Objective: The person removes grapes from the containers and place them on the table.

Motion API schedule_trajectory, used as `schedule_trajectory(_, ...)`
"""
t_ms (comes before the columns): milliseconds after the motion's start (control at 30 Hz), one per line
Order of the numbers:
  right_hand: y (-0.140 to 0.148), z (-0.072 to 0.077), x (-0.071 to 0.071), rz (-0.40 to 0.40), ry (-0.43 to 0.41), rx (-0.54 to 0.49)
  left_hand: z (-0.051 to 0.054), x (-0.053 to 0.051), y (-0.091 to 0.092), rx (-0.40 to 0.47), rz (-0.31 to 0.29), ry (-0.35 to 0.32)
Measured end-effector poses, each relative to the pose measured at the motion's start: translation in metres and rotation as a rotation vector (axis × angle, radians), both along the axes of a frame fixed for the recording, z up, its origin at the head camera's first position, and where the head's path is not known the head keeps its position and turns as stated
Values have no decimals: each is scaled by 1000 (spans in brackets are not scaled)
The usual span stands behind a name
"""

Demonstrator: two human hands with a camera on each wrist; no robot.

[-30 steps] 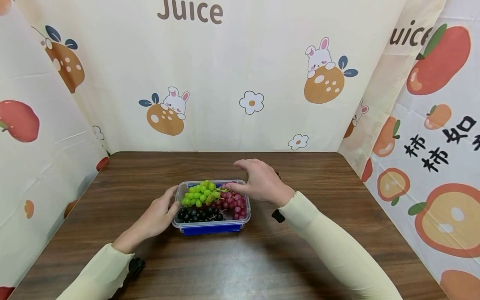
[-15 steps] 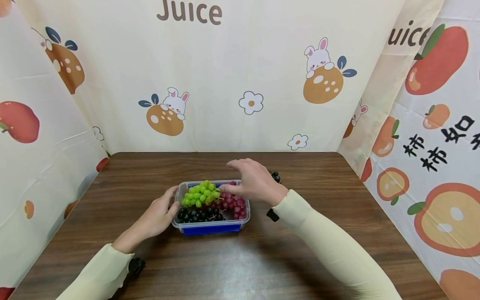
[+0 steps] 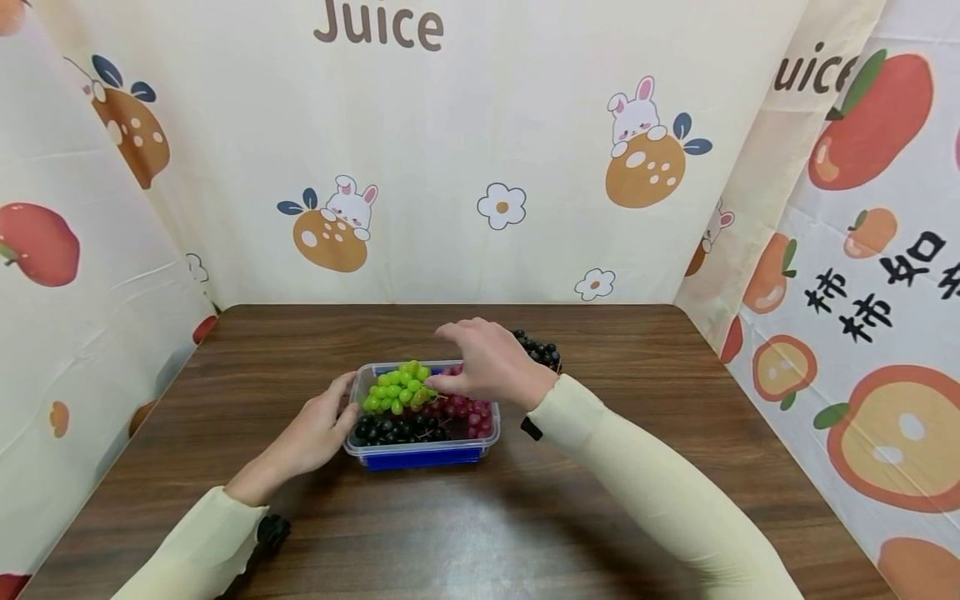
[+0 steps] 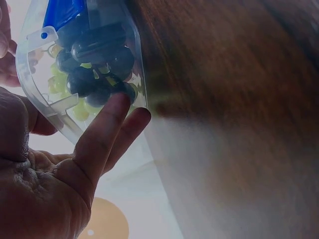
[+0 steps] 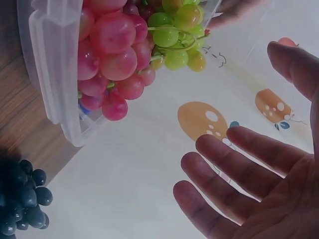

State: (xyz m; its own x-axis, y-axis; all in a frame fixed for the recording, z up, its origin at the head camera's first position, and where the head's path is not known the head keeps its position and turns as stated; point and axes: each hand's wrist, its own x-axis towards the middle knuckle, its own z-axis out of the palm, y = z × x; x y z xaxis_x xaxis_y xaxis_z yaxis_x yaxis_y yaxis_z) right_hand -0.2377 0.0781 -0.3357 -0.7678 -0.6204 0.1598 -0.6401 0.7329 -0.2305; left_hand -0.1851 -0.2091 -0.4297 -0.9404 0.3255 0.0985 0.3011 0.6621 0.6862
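Observation:
A clear plastic food container [image 3: 360, 450] with blue latches stands on the table. In it lie green grapes [image 3: 393, 390], red grapes [image 3: 477, 419] and black grapes [image 3: 386, 431]. My left hand [image 3: 315, 432] rests against the container's left end; in the left wrist view its extended fingers [image 4: 102, 137] touch the clear wall. Above the container's right back part hovers my right hand [image 3: 491, 362], partly hiding the red grapes. The right wrist view shows its fingers [image 5: 239, 167] spread, holding nothing, apart from the grapes.
Another bunch of black grapes [image 3: 547, 353] lies on the wooden table [image 3: 600, 500] behind and right of the container, partly hidden by my right hand. A printed curtain [image 3: 420, 125] hangs behind the table and along both sides.
My right hand has moved left over the container, toward the green grapes, uncovering more of the black bunch on the table. The left hand and the container have stayed in place.

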Motion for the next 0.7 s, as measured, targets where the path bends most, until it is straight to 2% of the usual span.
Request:
schedule_trajectory(300, -12, -1, -4, 16, 30, 52, 0, 1, 0, -7, 3, -2)
schedule_trajectory(700, -23, -3, -7, 5, 12, 101, 0, 0, 0, 2, -2, -1)
